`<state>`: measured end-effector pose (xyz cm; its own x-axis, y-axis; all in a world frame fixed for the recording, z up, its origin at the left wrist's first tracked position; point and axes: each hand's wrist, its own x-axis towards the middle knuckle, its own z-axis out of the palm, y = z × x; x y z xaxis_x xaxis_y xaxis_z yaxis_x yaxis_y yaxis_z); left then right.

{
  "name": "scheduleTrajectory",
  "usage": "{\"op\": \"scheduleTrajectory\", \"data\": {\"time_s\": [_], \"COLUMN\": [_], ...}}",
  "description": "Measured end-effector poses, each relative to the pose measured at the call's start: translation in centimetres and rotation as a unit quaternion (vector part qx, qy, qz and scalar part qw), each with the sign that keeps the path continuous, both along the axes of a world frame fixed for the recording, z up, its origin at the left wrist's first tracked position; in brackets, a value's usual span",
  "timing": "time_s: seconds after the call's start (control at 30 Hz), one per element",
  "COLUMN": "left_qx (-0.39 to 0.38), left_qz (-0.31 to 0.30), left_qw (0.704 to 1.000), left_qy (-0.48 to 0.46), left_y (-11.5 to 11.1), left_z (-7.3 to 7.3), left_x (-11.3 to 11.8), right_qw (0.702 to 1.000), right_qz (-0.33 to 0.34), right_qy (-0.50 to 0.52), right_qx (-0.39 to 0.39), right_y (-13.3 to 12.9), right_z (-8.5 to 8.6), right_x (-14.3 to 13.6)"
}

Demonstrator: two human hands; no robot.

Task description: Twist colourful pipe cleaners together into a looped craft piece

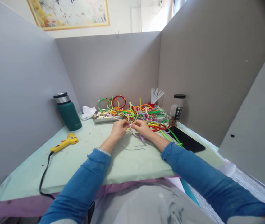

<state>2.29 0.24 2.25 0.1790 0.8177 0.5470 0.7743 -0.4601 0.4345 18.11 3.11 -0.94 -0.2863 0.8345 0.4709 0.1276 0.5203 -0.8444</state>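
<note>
The left hand (120, 128) and right hand (142, 127) pinch a pale lilac fuzzy stem (133, 132) low over the counter (109, 169), before a bright heap of stems (148, 114), where a light, close-set grip should keep each bend neat

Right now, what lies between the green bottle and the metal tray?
A crumpled white bundle, perhaps tissue, lies between bottle and tray in the head view.
</note>
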Motion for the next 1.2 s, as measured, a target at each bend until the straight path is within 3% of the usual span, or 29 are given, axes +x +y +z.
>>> {"op": "scheduleTrajectory", "data": {"time_s": [0.67, 1.0, 1.2], "left_qx": [0.023, -0.115, -0.134], "left_qz": [0.006, -0.048, -0.070], "left_qw": [0.996, 0.992, 0.988], "left_qy": [0.088, -0.016, -0.030], "left_y": [-0.1, 0.3, 0.6], "left_z": [0.3, 0.2, 0.1], "left_x": [-0.3, -0.8, -1.1], "right_qw": [1.000, 0.998, 0.998], "right_qz": [0.003, 0.019, 0.027], "right_qy": [-0.016, -0.037, -0.032], "right_qx": [0.016, 0.037, 0.038], "right_y": [-0.1, -0.7, -0.8], "right_z": [-0.1, 0.2, 0.3], "right_x": [0.1, 0.2, 0.3]}}
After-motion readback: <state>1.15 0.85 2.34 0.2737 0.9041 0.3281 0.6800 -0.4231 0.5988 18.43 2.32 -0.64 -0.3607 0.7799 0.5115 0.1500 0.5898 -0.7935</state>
